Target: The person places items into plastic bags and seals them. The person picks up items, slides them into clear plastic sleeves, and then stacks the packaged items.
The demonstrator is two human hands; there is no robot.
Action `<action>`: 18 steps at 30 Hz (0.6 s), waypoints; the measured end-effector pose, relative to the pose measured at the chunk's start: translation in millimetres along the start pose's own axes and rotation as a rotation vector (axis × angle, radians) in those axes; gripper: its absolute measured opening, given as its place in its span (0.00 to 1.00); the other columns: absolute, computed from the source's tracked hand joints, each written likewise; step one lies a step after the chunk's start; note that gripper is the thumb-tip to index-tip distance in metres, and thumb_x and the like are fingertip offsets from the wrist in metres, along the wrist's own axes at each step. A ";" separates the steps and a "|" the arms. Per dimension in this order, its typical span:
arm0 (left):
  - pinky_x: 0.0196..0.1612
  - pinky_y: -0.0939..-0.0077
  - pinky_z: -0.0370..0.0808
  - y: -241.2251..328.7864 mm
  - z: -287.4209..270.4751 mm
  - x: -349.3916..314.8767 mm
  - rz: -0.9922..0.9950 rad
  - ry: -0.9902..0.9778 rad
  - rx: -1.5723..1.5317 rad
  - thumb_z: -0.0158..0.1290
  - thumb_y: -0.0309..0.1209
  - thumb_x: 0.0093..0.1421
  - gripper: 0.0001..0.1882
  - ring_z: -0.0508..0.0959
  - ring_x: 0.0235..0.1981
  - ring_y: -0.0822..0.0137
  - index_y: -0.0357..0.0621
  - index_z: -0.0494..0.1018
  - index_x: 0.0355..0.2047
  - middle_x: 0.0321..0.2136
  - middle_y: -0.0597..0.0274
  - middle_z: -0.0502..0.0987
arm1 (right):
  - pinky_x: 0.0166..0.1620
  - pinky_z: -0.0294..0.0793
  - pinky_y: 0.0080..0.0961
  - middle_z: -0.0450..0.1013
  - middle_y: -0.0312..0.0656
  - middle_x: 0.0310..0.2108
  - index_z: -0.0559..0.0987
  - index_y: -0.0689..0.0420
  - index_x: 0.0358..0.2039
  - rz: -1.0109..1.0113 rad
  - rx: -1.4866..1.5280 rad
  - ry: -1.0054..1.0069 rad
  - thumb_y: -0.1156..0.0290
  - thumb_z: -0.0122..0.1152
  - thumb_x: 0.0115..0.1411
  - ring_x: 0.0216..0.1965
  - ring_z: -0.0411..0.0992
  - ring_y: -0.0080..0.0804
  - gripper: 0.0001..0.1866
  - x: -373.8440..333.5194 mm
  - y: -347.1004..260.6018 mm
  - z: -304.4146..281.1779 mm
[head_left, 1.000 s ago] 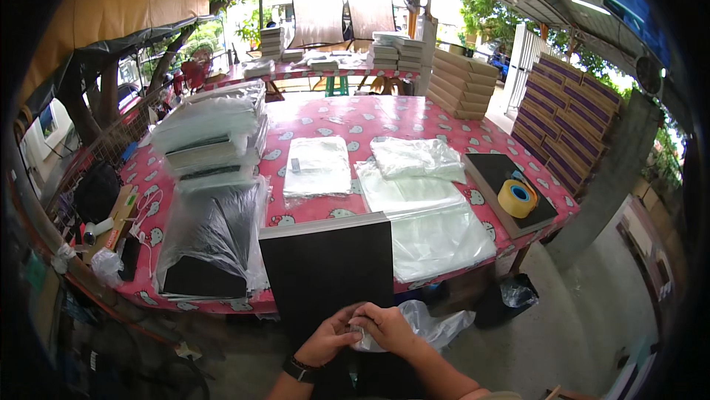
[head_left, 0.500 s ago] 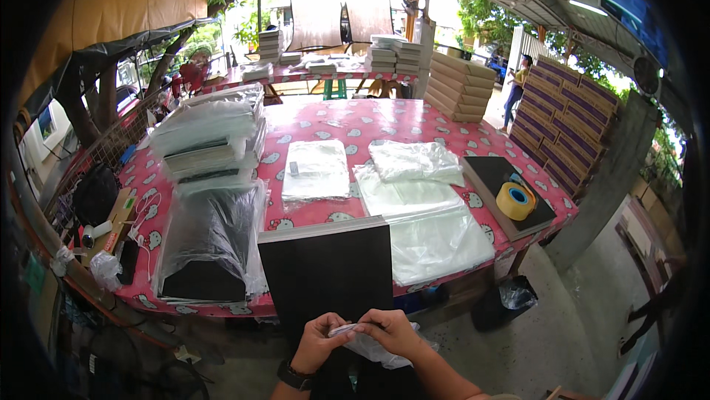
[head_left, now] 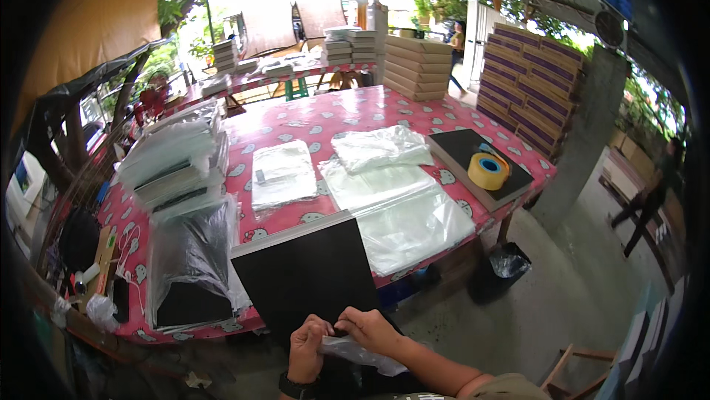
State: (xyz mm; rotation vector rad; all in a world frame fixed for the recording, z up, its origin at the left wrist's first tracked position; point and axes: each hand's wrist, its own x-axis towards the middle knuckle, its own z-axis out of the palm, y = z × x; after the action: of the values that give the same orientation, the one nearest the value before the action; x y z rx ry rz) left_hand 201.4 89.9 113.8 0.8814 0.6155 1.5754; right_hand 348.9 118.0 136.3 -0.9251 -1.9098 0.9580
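Observation:
My left hand, with a dark watch on its wrist, is closed on the edge of a crumpled clear plastic bag. Close beside it, my right hand has its fingers curled in a pinch. What lies between those fingertips is too small to make out. The bag hangs under my right hand and wrist. Just beyond my hands, a stack of black boards with pale edges leans at the table's front edge, its lower part hidden by my hands.
On the pink patterned table lie flat clear bags, a smaller pile of bags and a tall stack of wrapped boards. A yellow tape roll rests on a dark board. Cartons stand beyond; a person walks at right.
The view has swung to the right, so the table sits further left. My fingertips, pressed together on a whitish piece before, are now slightly apart. A person has come into view at right.

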 end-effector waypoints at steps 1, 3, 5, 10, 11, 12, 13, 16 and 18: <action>0.25 0.86 0.63 -0.6 -0.2 -0.2 0.018 0.021 0.048 0.51 0.35 0.54 0.13 0.65 0.21 0.81 0.38 0.68 0.19 0.19 0.70 0.69 | 0.24 0.67 0.26 0.69 0.46 0.18 0.70 0.60 0.28 0.023 -0.005 0.022 0.69 0.53 0.54 0.21 0.71 0.38 0.07 0.4 -1.0 -2.3; 0.25 0.84 0.63 2.9 4.2 -0.7 0.053 0.055 0.142 0.52 0.33 0.54 0.11 0.65 0.20 0.80 0.40 0.68 0.20 0.17 0.71 0.68 | 0.26 0.67 0.24 0.69 0.45 0.19 0.70 0.61 0.29 0.051 0.218 -0.049 0.69 0.54 0.54 0.22 0.70 0.31 0.08 -1.7 3.8 -8.0; 0.26 0.87 0.62 11.2 7.7 -2.9 -0.015 0.040 0.279 0.52 0.30 0.53 0.08 0.66 0.22 0.81 0.37 0.70 0.22 0.19 0.69 0.69 | 0.28 0.66 0.22 0.70 0.43 0.19 0.71 0.61 0.29 0.053 0.318 -0.116 0.69 0.54 0.54 0.24 0.70 0.24 0.08 -2.6 4.1 -11.6; 0.23 0.88 0.60 20.5 21.4 -4.6 -0.050 0.082 0.538 0.51 0.29 0.53 0.07 0.65 0.19 0.82 0.38 0.71 0.21 0.17 0.71 0.68 | 0.29 0.67 0.22 0.71 0.43 0.21 0.72 0.61 0.30 -0.027 0.265 -0.151 0.69 0.53 0.54 0.25 0.70 0.25 0.08 -1.9 -6.8 -16.9; 0.23 0.89 0.59 22.4 21.0 -6.0 -0.090 0.102 0.557 0.52 0.30 0.53 0.08 0.64 0.19 0.82 0.38 0.70 0.21 0.16 0.71 0.68 | 0.29 0.68 0.22 0.71 0.43 0.21 0.72 0.61 0.29 -0.024 0.227 -0.148 0.69 0.53 0.54 0.24 0.71 0.28 0.08 -1.9 -6.7 -17.9; 0.22 0.89 0.59 23.5 19.7 -7.0 -0.131 0.123 0.576 0.52 0.30 0.53 0.10 0.64 0.18 0.82 0.38 0.69 0.20 0.16 0.72 0.67 | 0.29 0.68 0.23 0.71 0.44 0.21 0.72 0.61 0.28 -0.021 0.190 -0.147 0.69 0.53 0.54 0.24 0.71 0.31 0.08 -1.8 -6.2 -18.7; 0.23 0.89 0.59 23.0 15.8 -7.9 -0.136 0.115 0.542 0.52 0.31 0.53 0.11 0.64 0.19 0.82 0.38 0.69 0.19 0.17 0.71 0.68 | 0.29 0.68 0.23 0.71 0.44 0.21 0.73 0.61 0.28 -0.017 0.153 -0.145 0.69 0.52 0.54 0.24 0.72 0.34 0.08 -2.1 -5.5 -19.0; 0.25 0.89 0.60 14.4 4.0 -8.4 -0.116 0.075 0.431 0.52 0.35 0.54 0.15 0.64 0.21 0.82 0.38 0.68 0.18 0.18 0.69 0.67 | 0.28 0.69 0.25 0.71 0.46 0.20 0.73 0.61 0.27 -0.100 0.139 -0.121 0.69 0.52 0.54 0.24 0.71 0.41 0.07 -5.6 -1.2 -10.2; 0.26 0.88 0.60 7.8 1.6 -5.4 -0.046 0.032 0.347 0.51 0.39 0.55 0.18 0.63 0.20 0.81 0.38 0.66 0.16 0.17 0.69 0.66 | 0.28 0.69 0.25 0.71 0.46 0.21 0.73 0.61 0.27 -0.105 0.115 -0.109 0.70 0.52 0.54 0.25 0.71 0.42 0.07 -6.2 -0.1 -3.7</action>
State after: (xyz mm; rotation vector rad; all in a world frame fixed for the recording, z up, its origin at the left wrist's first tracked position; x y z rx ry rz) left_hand 198.5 82.9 119.8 1.0909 0.9446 1.4668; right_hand 354.8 113.8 135.9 -0.7118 -1.9512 1.0618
